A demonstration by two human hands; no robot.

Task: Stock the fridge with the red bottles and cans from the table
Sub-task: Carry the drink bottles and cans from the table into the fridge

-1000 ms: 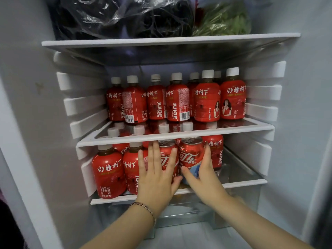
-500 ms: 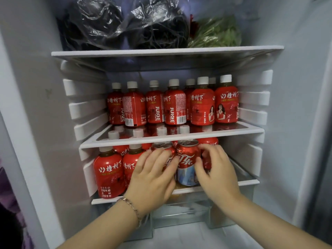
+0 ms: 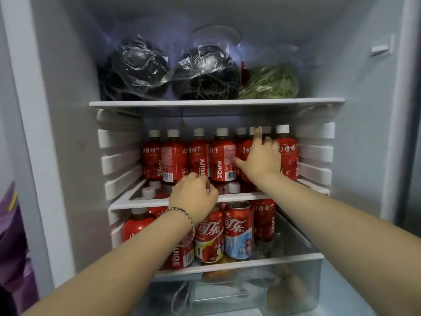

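A row of red juice bottles [image 3: 174, 160] with white caps stands on the middle fridge shelf [image 3: 141, 202]. My right hand [image 3: 262, 159] lies flat against one of the right-hand bottles, with its index finger raised to the cap and its thumb spread left. My left hand [image 3: 193, 193], with a bracelet on its wrist, rests with curled fingers at the front rim of that shelf and holds nothing. On the lower shelf [image 3: 273, 261] two red cola cans [image 3: 238, 229] stand side by side at the front, among more red bottles [image 3: 264, 222].
The top shelf [image 3: 216, 103] carries two dark plastic-wrapped bundles [image 3: 139, 67] and a bag of greens [image 3: 271, 83]. A clear drawer [image 3: 284, 290] sits below the lower shelf. White rail ribs line both fridge walls. Something purple [image 3: 11, 236] hangs outside at the left.
Both hands left the cola cans on the lower shelf and rose to the middle shelf. The right hand now touches a bottle there. The view tilted upward.
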